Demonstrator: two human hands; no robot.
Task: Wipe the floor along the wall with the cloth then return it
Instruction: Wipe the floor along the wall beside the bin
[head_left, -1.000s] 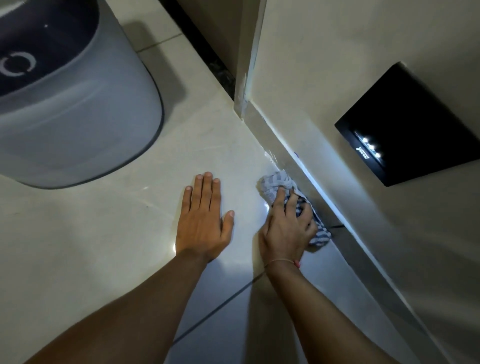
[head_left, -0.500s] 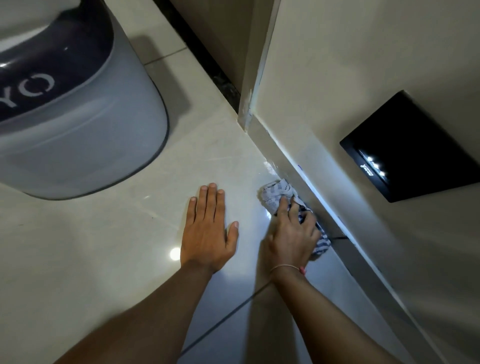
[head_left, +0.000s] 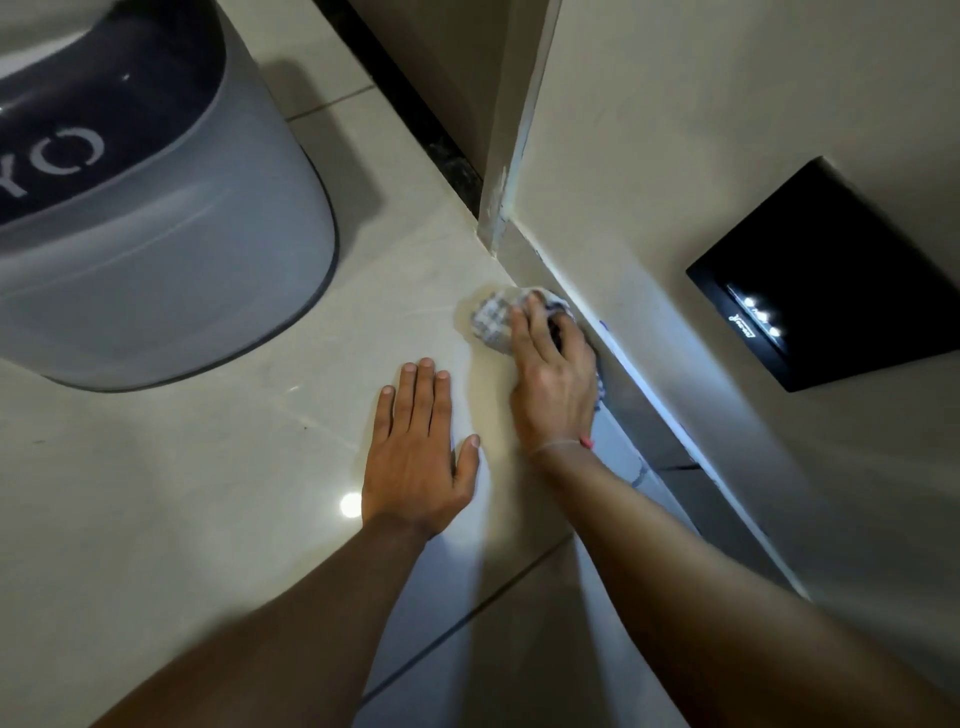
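Observation:
A crumpled grey-and-white checked cloth (head_left: 491, 319) lies on the glossy cream tile floor (head_left: 208, 467), right against the base of the wall (head_left: 649, 171). My right hand (head_left: 553, 382) presses down on it with fingers curled over the fabric; most of the cloth is hidden under the palm. My left hand (head_left: 418, 452) rests flat on the floor to the left, fingers together and holding nothing.
A large grey bin with a dark lid (head_left: 140, 218) stands at the upper left. A black wall panel with small lights (head_left: 826, 280) is on the right. A door-frame corner (head_left: 498, 218) and dark threshold strip (head_left: 436, 140) lie just beyond the cloth.
My right hand has pushed the cloth forward along the wall toward the door-frame corner. The left hand has stayed flat in place.

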